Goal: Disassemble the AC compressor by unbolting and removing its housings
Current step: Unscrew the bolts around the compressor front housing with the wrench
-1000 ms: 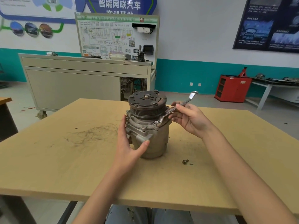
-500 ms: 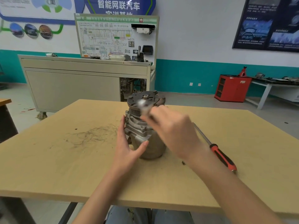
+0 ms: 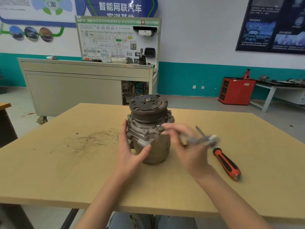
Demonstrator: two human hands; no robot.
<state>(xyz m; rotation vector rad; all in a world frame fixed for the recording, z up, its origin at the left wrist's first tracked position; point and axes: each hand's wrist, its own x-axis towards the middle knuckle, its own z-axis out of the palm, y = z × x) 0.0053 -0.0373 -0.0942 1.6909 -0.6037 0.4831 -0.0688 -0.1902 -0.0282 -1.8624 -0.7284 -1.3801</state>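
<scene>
A tan wooden table (image 3: 66,171) is seen, with dark scribbled marks (image 3: 94,139) on its left part. A screwdriver (image 3: 227,164) with a red and black handle is laid on the right part, its thin shaft partly covered by the right hand (image 3: 186,149). Behind the table a long grey cabinet on castors (image 3: 74,90) is placed, and a small red cabinet (image 3: 236,90) is seen far to the right.

The AC compressor (image 3: 148,129) is stood upright near the middle of the table, between the two hands. It is steadied by the left hand (image 3: 130,152): the straight fingers are laid against its left side and the thumb is pressed on its front. A silver wrench (image 3: 203,140), much blurred, is held by the right hand just beside the right side of the compressor. The fingertips of this hand are close to a flange bolt, but contact cannot be told because of the blur.

The body is of grey cast metal. A dark grooved pulley with a flat plate and a central nut is carried on top, and several bolts are seen around the flange under it.
</scene>
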